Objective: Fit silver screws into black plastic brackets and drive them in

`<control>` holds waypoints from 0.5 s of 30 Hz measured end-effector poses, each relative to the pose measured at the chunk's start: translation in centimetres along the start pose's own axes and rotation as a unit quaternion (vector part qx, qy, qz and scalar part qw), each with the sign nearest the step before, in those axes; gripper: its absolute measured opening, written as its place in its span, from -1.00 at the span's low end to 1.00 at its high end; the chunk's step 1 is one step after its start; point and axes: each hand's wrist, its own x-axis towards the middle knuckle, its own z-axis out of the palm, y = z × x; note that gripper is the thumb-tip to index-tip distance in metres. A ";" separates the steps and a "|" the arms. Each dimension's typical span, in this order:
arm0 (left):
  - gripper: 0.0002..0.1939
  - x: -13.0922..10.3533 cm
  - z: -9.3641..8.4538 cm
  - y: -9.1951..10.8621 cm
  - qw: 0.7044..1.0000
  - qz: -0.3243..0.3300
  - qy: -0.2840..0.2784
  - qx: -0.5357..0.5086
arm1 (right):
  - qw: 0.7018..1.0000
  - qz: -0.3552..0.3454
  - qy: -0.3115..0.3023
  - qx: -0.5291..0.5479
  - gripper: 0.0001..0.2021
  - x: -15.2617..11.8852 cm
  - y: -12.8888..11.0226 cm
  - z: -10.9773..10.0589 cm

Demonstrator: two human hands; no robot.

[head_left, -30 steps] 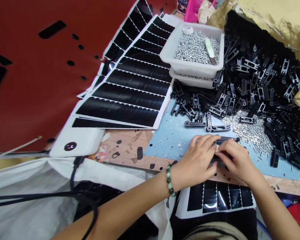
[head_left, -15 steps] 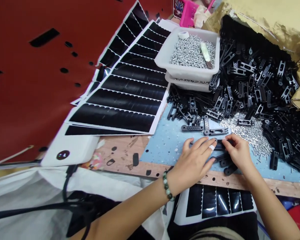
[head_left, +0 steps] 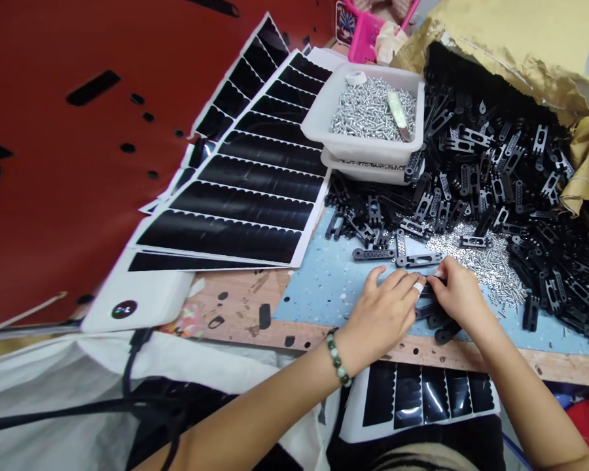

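Low over the blue mat [head_left: 336,288], my two hands meet at a small black plastic part, mostly hidden by fingers. My left hand [head_left: 380,317], palm down with a white band on one finger and a beaded bracelet at the wrist, closes its fingertips on the part's left side. From the right, my right hand [head_left: 456,292] pinches the same part between thumb and fingers. Several black slotted arms [head_left: 446,332] lie just below the hands. Beyond the fingertips are more black arms [head_left: 374,254] and a pile of small silver screws and nuts [head_left: 495,265].
A white tub [head_left: 314,127] of silver screws stands on another tub. Black parts [head_left: 515,157] heap at right beside yellow wrapping [head_left: 525,46]. Sheets of black stickers [head_left: 226,226] lie left over a white device [head_left: 137,297]. Another sticker sheet [head_left: 432,399] lies below the table edge.
My right hand has shifted slightly left and up, closer to my left fingertips. The left fingers have drawn in more closely around the part. The view has shifted a little.
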 end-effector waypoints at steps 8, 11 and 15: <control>-0.12 0.6 1.9 1.0 0.995 -0.023 0.001 -0.100 | 0.976 -0.139 0.170 0.014 -0.41 -6.5 4.9 -0.2; 0.01 0.6 3.3 2.2 0.993 -0.026 -0.012 -0.113 | 0.981 -0.131 0.138 0.021 -0.43 -7.6 5.0 2.0; -0.23 0.7 4.5 3.2 0.992 -0.065 0.016 -0.108 | 0.978 -0.198 0.056 -0.026 -0.49 -7.3 4.1 3.4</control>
